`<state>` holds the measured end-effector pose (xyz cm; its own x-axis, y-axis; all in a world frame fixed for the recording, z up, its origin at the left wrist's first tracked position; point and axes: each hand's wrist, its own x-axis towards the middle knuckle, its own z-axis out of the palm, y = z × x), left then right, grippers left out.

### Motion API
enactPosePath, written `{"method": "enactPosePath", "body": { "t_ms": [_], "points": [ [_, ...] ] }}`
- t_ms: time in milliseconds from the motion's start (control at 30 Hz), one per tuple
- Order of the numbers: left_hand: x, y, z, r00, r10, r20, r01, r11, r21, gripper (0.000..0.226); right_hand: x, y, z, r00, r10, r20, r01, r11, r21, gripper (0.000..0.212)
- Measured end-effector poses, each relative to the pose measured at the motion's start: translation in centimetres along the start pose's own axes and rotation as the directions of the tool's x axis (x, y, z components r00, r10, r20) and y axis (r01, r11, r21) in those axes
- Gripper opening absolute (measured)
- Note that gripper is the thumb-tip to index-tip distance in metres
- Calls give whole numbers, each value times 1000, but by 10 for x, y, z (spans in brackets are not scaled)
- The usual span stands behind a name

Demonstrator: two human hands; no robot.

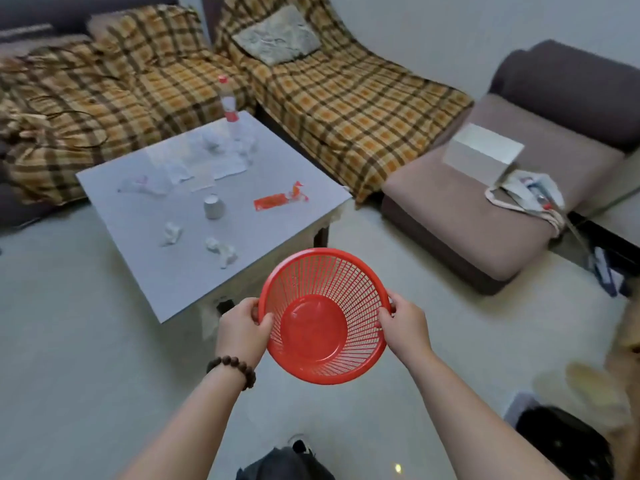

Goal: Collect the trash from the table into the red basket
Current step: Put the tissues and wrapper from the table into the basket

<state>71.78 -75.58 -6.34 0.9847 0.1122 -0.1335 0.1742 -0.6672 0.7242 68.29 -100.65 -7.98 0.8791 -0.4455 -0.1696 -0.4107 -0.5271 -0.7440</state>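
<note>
Hands grip opposite rims: left hand (242, 332) and right hand (405, 329) hold the round red slatted plastic basket (322, 318), empty, frame centre. Crumpled white tissues (221, 251), red wrapper (278, 199) lie on grey table (138, 271), upper left.

a home living room: sofas (346, 109) draped in plaid orange-brown throws ring a low square coffee table (277, 174), a grey cushion (277, 34) leans against a backrest, a padded brown seat (478, 209) stands beside them, and pale tile floor (69, 341) lies underfoot.
</note>
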Motion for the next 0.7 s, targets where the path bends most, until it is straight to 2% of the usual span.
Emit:
{"method": "enactPosePath", "body": {
  "t_ms": [200, 300, 433, 600, 700],
  "points": [
    [69, -18, -38, 981, -121, -150, 120, 993, -17, 8, 75, -70, 56, 981, -97, 165, 103, 994, -25, 30],
    [100, -30, -54, 960, -172, -223, 170, 985, -29, 6, 110, -101, 90, 952, -164, 260, 176, 984, -24, 28],
    [150, -42, -71, 920, -242, -307, 246, 969, -27, 9, 163, -142, 136, 904, -189, 384, 203, 979, 5, 25],
    [228, -47, -90, 857, -311, -412, 331, 943, -24, 11, 241, -193, 188, 816, -293, 499, 327, 945, 21, 27],
    [261, -49, -104, 812, -345, -471, 380, 925, -21, 10, 277, -226, 218, 746, -307, 591, 351, 935, 44, 28]
  ]
}}
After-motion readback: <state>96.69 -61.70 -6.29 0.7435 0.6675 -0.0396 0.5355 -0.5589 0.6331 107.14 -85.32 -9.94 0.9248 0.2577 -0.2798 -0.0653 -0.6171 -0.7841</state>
